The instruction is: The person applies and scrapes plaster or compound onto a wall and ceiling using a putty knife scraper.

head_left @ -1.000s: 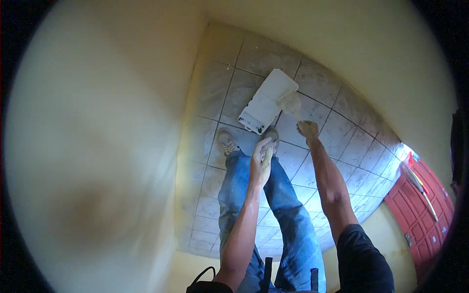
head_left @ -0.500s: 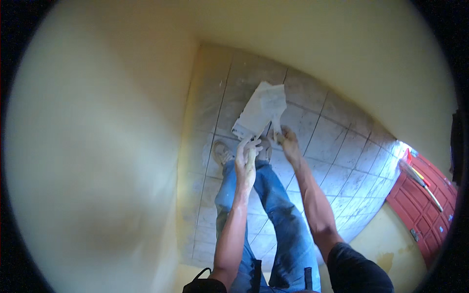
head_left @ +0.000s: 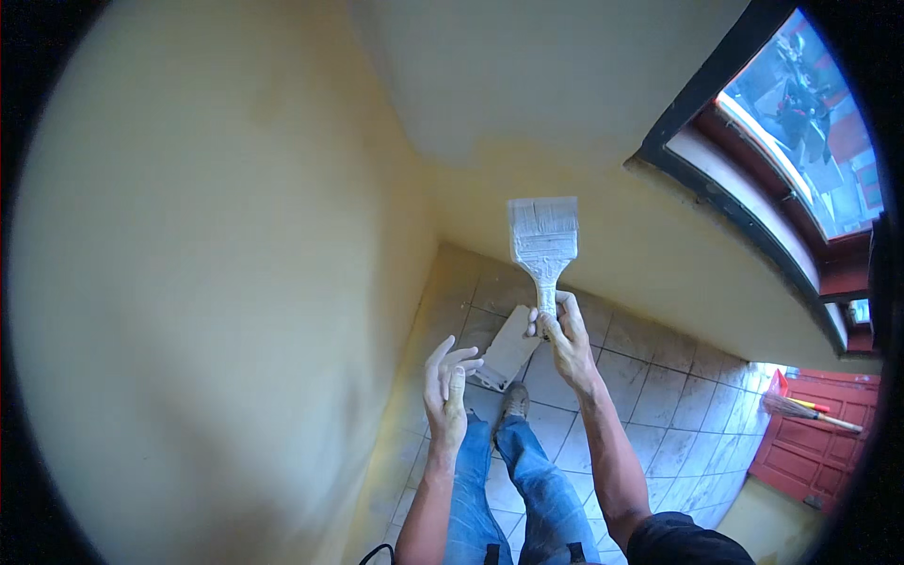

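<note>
A wide paintbrush point(head_left: 543, 243), coated in white paint, is upright in my right hand point(head_left: 569, 348). My fingers wrap round its handle, and the bristles point up toward the wall. My left hand point(head_left: 446, 394) is raised beside the left wall with its fingers apart, holding nothing; pale smears mark the skin. Below and between the hands a white, oblong, flat-looking object point(head_left: 509, 350) lies on the floor near my shoes. I cannot make out whether it is a board or a shallow tray, and my right hand overlaps its far end.
Pale yellow walls point(head_left: 254, 235) meet in a corner ahead, above a tiled floor point(head_left: 612, 414). A dark-framed window point(head_left: 753, 188) is set in the wall at upper right. At far right a broom point(head_left: 810, 411) stands by a red panelled door point(head_left: 800, 457).
My right hand has lifted the paintbrush up from beside the white object. My left hand has moved left, away from that object. The view has tilted up, bringing in the window.
</note>
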Available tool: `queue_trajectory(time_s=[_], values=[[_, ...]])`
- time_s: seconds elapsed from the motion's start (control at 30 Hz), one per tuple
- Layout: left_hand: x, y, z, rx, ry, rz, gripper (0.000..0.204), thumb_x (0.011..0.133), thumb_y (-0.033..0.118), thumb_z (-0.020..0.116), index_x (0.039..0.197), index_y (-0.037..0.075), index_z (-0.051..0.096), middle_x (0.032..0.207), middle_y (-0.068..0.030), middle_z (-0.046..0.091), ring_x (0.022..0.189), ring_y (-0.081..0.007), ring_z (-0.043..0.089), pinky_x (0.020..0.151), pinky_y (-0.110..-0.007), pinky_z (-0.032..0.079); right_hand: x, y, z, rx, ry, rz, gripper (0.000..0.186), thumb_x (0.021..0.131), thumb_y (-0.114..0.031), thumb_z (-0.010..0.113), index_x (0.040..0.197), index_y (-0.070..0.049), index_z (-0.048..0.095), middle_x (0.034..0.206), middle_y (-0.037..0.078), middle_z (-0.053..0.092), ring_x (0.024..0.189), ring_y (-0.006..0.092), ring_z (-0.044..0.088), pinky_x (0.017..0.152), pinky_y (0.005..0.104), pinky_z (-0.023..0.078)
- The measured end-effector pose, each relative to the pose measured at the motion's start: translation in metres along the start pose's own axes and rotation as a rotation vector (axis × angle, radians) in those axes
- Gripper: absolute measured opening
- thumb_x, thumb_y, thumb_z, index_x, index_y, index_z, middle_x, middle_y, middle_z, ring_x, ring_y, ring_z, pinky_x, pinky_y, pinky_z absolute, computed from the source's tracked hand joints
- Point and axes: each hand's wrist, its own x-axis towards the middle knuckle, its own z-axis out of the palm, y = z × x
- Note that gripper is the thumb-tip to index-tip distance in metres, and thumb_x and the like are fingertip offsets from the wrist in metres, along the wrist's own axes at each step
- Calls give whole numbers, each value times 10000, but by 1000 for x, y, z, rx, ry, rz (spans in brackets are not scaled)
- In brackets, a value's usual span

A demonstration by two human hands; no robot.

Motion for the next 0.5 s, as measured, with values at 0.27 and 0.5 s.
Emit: queue_trajectory(time_s=[0.27,0.5], values=[[5,32,-33,84,42,6,475,1109,289,538,1504,27,494,1261,-189,689,1076,-247,702,1013,-408,537,50,-24,56,-68,77,-174,192,1120,-135,472,1287,-46,438,993,32,569,879,106,547,794,302,478],[8,35,-58,163,67,-9,491,1111,321,524,1502,24,502,1251,-200,689,1066,-258,709,1012,-433,548,120,-23,105,137,188,-194,376,1144,-429,401,1164,-72,516,865,6,500,763,98,442,671,286,387]])
